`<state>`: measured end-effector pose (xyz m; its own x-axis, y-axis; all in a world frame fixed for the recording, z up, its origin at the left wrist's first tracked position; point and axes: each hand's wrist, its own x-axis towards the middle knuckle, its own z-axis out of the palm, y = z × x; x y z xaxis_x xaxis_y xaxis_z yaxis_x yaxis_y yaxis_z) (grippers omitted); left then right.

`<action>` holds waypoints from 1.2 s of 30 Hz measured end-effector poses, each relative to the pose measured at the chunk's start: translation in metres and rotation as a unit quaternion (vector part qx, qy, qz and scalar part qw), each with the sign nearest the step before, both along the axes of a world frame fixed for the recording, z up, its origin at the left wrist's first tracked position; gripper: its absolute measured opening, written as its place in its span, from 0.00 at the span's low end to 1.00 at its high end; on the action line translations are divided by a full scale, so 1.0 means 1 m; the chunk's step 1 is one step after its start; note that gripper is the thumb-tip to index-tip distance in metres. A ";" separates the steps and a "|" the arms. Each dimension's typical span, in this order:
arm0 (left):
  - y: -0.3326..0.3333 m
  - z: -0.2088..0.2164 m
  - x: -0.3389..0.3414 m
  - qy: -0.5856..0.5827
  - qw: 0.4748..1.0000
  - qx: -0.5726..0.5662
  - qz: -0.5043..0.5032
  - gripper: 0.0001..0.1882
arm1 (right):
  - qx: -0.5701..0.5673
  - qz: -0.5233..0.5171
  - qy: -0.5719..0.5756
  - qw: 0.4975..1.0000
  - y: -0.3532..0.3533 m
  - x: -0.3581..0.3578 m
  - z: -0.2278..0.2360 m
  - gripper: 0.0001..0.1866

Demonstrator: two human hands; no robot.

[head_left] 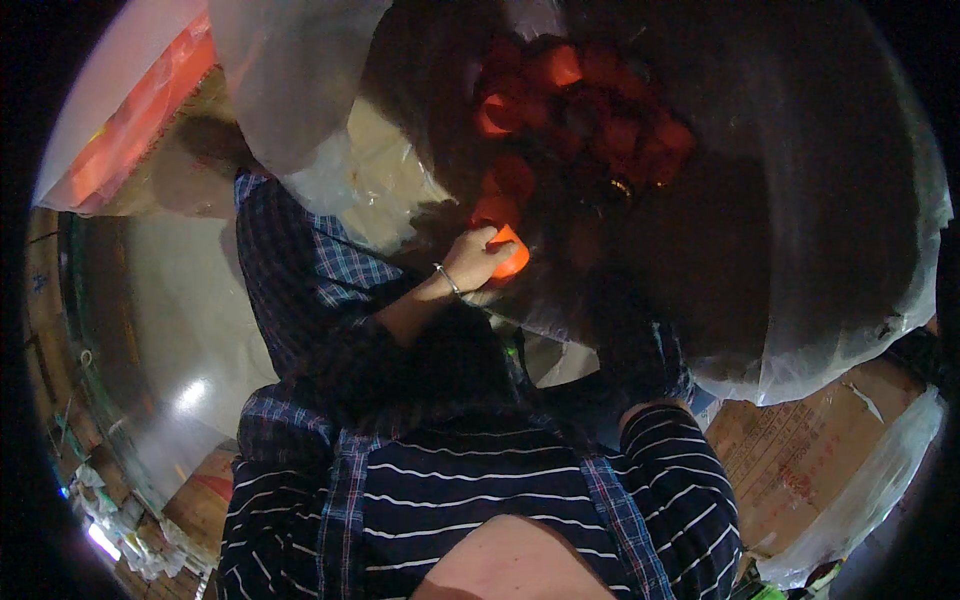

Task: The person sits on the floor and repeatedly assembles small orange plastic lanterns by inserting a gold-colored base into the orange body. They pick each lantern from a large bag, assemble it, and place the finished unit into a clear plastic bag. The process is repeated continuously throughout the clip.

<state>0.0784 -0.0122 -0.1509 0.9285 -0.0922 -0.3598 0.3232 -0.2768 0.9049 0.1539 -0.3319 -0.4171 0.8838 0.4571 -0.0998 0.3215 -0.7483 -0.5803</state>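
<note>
My left hand [475,262], with a thin bracelet at the wrist, reaches forward at the middle of the view. Its thumb and fingers close on a bright orange, cup-like piece [511,255]. Just beyond the fingers lie darker red-orange pieces [507,178] of a similar colour. Farther off, a heap of red pieces [610,125] sits in deep shadow, some with rounded, hollow-looking ends. Only the upper part of my right arm [675,435] shows, in a striped sleeve. Beyond its elbow the forearm fades into darkness, and I cannot make out my right hand.
Translucent plastic sheeting [830,370] surrounds the dark area ahead. On the right stands a brown cardboard box [800,450] partly under plastic. A pale smooth surface [190,330] lies to the left, with orange-red material [140,120] behind clear plastic at the far left.
</note>
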 end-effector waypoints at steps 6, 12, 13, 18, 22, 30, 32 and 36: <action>-0.002 0.009 0.003 0.117 0.975 -0.082 0.170 0.24 | 0.098 0.012 0.205 0.974 -0.012 -0.015 0.055 0.20; 0.010 0.048 0.011 0.190 0.797 -0.403 0.408 0.20 | 0.228 -0.192 0.242 0.923 0.062 -0.002 0.260 0.22; 0.012 0.059 0.013 0.197 0.785 -0.419 0.412 0.19 | 0.359 -0.190 0.288 0.867 0.076 -0.010 0.301 0.22; 0.005 0.116 -0.008 0.175 0.764 -0.536 0.314 0.16 | 0.330 -0.196 0.195 0.903 0.148 -0.058 0.412 0.17; -0.001 0.154 -0.029 0.109 0.778 -0.538 0.306 0.15 | 0.273 -0.119 -0.061 0.953 0.174 -0.090 0.438 0.19; -0.001 0.202 -0.056 0.064 0.801 -0.510 0.306 0.14 | 0.202 -0.075 -0.194 0.957 0.199 -0.125 0.473 0.29; 0.001 0.207 -0.059 0.026 0.820 -0.495 0.288 0.13 | 0.182 -0.062 -0.232 0.953 0.202 -0.127 0.474 0.29; -0.003 0.205 -0.061 -0.033 0.862 -0.416 0.288 0.14 | 0.222 -0.076 -0.205 0.950 0.203 -0.127 0.463 0.27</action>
